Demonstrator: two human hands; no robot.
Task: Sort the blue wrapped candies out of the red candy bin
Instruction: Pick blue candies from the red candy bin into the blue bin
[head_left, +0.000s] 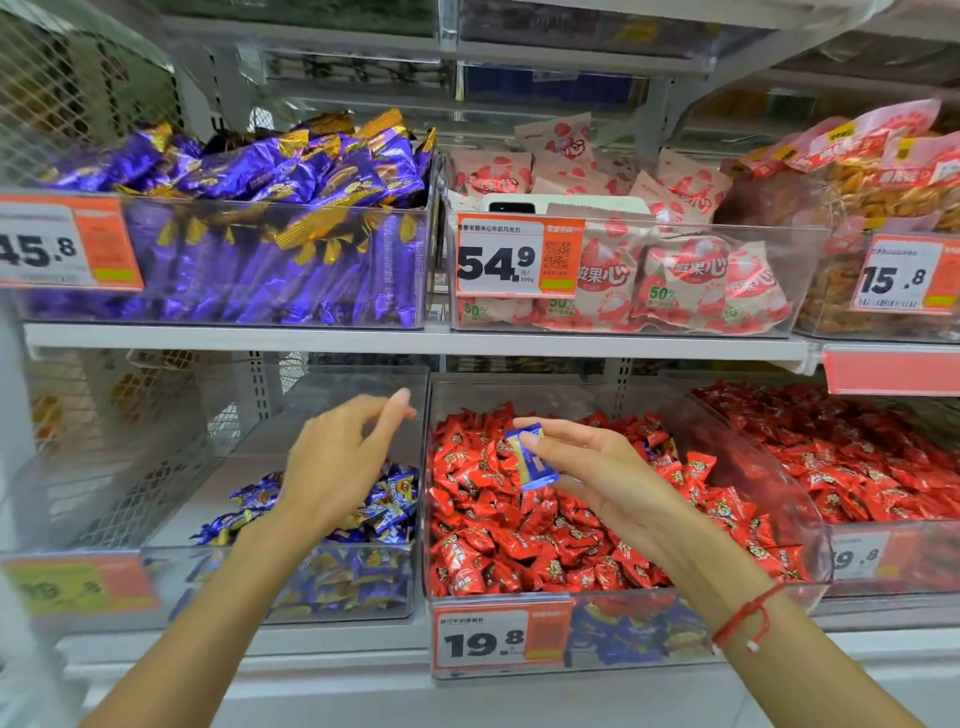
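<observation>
The right hand pinches a blue candy above the red candy bin. The left hand (relaxed, empty) hovers over the blue candy bin; best carry it clear across the dividing wall.

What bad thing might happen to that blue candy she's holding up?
The right hand only pinches the blue candy at its fingertips, right above the red candy bin. It may slip and fall back among the red ones. The left hand hovers empty over the blue candy bin, so it couldn't catch it.
</observation>
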